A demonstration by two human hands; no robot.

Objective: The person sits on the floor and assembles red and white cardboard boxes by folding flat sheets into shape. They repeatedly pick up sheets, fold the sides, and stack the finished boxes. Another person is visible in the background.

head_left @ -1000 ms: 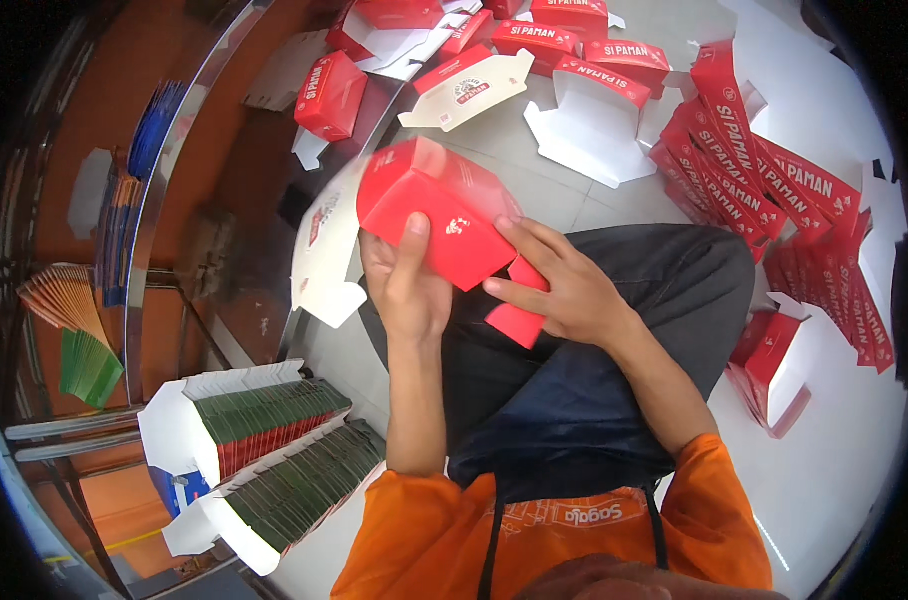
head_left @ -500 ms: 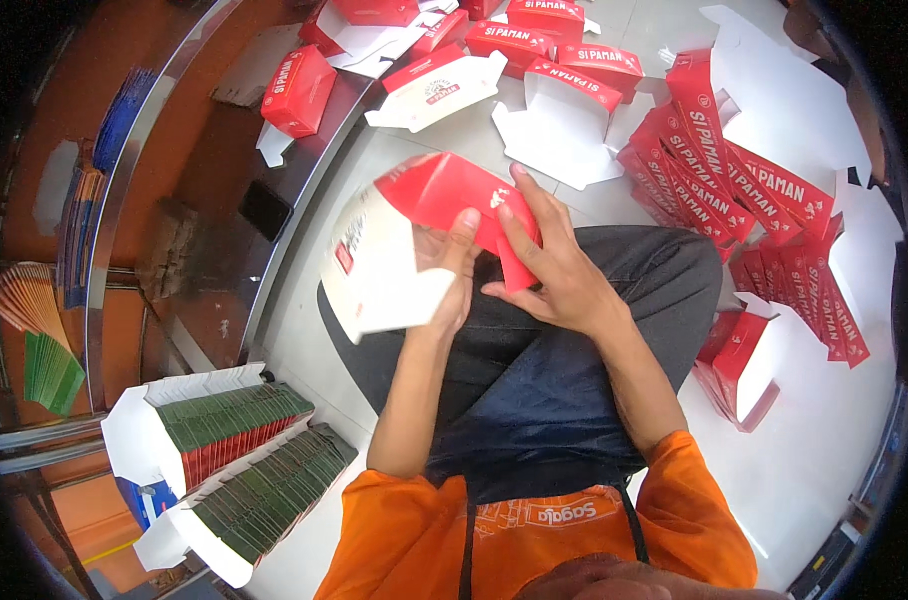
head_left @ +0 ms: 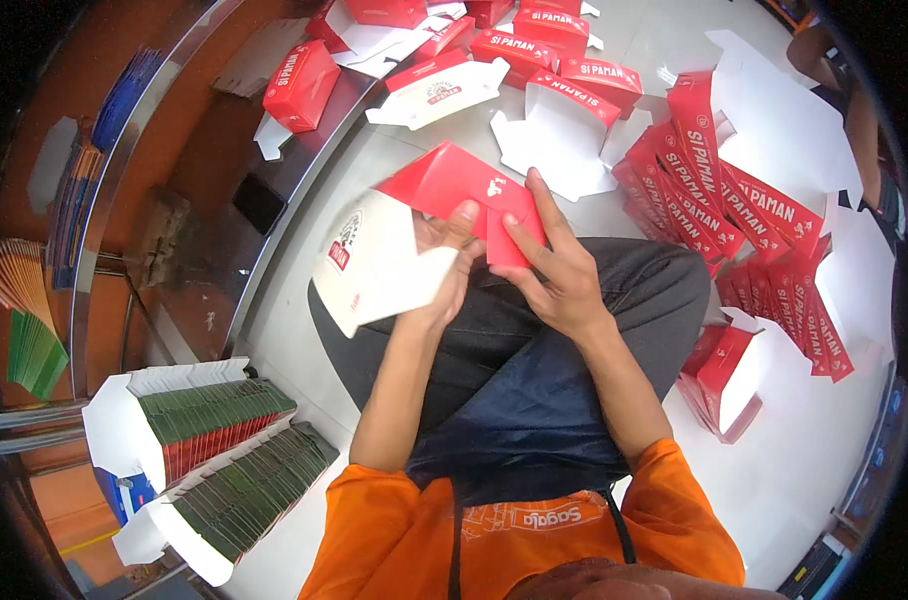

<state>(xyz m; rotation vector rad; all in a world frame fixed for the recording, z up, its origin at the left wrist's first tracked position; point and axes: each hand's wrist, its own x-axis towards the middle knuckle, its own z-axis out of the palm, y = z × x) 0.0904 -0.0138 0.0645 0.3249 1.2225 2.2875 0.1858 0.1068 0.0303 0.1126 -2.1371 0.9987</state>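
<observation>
Above my crossed legs I hold a partly folded red and cream carton box [head_left: 382,258]. My left hand [head_left: 446,268] closes on its near side, thumb on the red panel and fingers behind the carton. At the carton's right end my right hand [head_left: 564,280] grips a red flap, with fingers along its outer edge and the thumb underneath. The flap now lies against the red side panel. The cream panel, with a printed emblem, hangs out to the left. The carton's inside is mostly hidden from view.
Several folded red boxes [head_left: 514,55] lie ahead on the tiled floor. Stacked flat red and white cartons [head_left: 694,180] spread to my right. At lower left stand two white boxes of green packets [head_left: 259,490]. A dark phone [head_left: 260,205] rests on a low shiny surface at left.
My right hand has folded the red end flap inward, and its fingers have shifted slightly up. The carton has tilted a little, its cream panel moving slightly left.
</observation>
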